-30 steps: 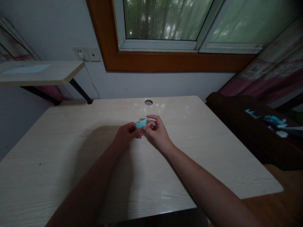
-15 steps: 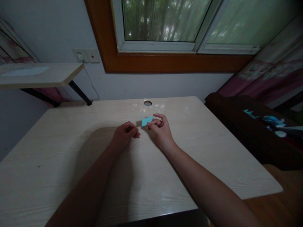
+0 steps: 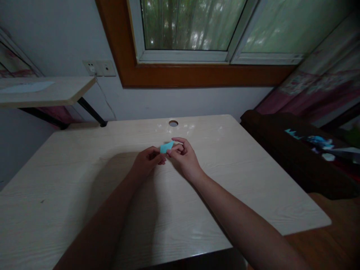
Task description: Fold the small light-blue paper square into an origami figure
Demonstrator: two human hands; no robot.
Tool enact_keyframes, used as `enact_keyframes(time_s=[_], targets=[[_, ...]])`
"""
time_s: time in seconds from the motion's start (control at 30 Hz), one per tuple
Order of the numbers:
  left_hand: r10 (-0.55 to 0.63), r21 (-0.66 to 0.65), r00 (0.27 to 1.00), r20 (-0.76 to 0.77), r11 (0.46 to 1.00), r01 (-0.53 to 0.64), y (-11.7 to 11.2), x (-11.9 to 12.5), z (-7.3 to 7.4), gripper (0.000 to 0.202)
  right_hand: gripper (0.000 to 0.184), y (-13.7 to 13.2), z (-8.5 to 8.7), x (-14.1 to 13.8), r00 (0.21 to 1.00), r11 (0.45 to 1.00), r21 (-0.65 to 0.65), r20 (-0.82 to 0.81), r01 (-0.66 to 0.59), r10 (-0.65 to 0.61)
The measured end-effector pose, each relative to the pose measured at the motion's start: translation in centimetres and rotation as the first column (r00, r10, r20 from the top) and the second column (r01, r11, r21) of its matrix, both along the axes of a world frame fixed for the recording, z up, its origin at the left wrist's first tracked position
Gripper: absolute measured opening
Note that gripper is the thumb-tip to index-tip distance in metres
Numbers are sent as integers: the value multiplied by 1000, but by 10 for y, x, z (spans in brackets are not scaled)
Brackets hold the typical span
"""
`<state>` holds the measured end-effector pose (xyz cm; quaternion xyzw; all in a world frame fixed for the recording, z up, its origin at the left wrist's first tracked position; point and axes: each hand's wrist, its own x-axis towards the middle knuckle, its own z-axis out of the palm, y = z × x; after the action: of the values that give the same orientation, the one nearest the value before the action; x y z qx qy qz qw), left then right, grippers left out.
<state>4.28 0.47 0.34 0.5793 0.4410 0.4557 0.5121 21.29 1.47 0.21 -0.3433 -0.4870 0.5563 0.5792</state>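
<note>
A small piece of turquoise paper (image 3: 166, 147) is held up above the desk (image 3: 239, 180), between my two hands. The fingers of my right hand (image 3: 184, 155) pinch its right side, with the index finger raised along the upper corner. At the paper's left edge, my left hand (image 3: 147, 160) is closed, thumb and fingertips pressed on it. Whether the paper is folded I cannot tell at this size.
A raised shelf (image 3: 67, 93) with a white sheet (image 3: 28, 87) stands on black legs at the back left. There is a round hole (image 3: 173, 123) near the desk's far edge. Dark furniture (image 3: 270, 142) with small items stands right of the desk, below a window (image 3: 191, 26).
My right hand has moved left with the turquoise paper, bringing it to my left hand, whose fingers now grip its left edge. The view has shifted slightly.
</note>
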Motion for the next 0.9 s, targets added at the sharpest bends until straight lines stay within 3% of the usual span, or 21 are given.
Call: enact_keyframes(time_s=[0.33,0.67,0.9], targets=[[7,31,997,-79,1000,-5,-3,-1,0,20,43,-2,-6,0,990,995,98,141,13,-27],[38,-50,999,-7,998,-38,-5,1,10,21,44,-2,3,0,1000,999,32,28,-10,9],[59,-55,998,-1,997,-59,-4,2,10,26,39,0,8,5,998,999,-13,-43,36,-36]])
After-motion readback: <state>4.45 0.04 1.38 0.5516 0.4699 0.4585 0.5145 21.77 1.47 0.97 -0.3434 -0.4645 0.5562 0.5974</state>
